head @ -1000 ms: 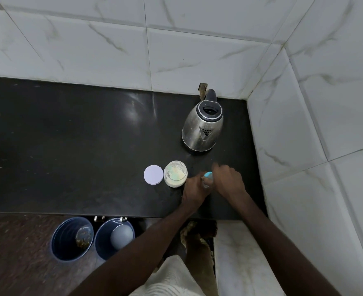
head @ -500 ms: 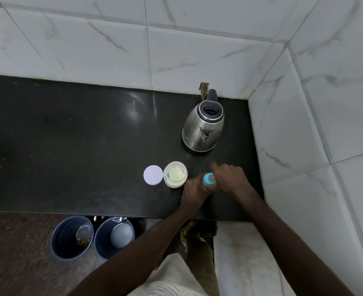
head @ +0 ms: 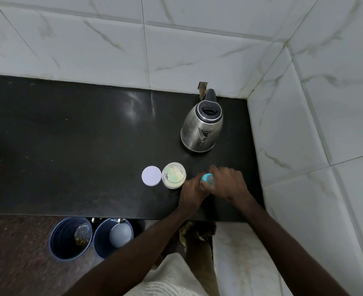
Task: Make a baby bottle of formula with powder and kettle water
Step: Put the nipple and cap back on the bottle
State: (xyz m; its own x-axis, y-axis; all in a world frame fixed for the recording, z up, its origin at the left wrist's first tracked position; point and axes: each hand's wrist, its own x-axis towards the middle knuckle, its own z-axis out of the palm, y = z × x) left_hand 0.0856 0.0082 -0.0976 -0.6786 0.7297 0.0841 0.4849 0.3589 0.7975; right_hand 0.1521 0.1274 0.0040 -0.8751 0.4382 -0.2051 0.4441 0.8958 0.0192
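The left grip (head: pixel 192 192) is wrapped round the body of the baby bottle (head: pixel 207 179). The right grip (head: pixel 227 182) is curled over its blue-ringed top, apparently to twist it. The bottle stands on the bench (head: pixel 69 146) near the right end, between the two grips.

The likeliest mishap is a knock to the open powder jar (head: pixel 173 175). It sits just left of the left grip, almost touching the knuckles, so a jerk from a stiff thread could tip it and spill powder. Its lid (head: pixel 151 175) lies flat just beside it. A slip of the lower grip could also send the bottle over the near edge, where two bins (head: pixel 70 238) stand below.

The kettle (head: pixel 202 129) sits farther back and apart from the grips. It may be hot, so a careless reach is a risk. The tiled wall (head: pixel 293 146) closes the right side. Open room lies to the left and far left.
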